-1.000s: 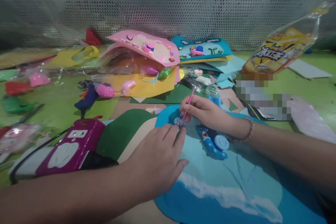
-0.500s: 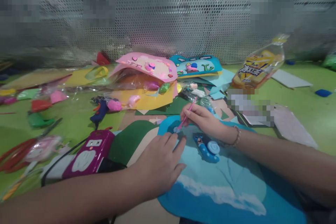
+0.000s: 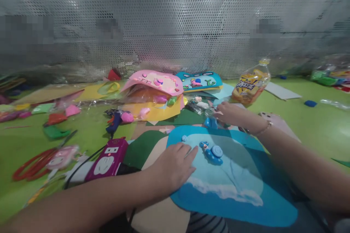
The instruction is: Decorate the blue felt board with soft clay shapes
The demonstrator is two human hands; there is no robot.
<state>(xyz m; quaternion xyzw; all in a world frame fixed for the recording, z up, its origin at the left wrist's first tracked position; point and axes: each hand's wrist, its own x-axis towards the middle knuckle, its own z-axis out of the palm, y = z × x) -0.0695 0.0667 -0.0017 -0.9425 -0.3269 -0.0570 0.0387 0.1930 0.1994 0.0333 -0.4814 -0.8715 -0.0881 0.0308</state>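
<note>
My left hand lies with spread fingers on the left edge of a blue rounded sheet, holding nothing. On the sheet's light-blue middle sits a blue clay snail with a spiral shell, and a small pale-blue clay piece is near the upper left. A white wavy clay band runs along the lower part. Beyond the sheet's far edge, my right hand has its fingers curled down beside blue clay in clear wrap. What is between those fingers is hidden.
Behind lie a pink decorated board, a blue one and bagged clay. A drink bottle leans at the back right. At left are a purple device with a cord, a glue gun and a red cable.
My right hand has left the small pale-blue piece and moved away to the right, past the sheet's far edge. The pink tool it held no longer shows. My left hand stays on the sheet.
</note>
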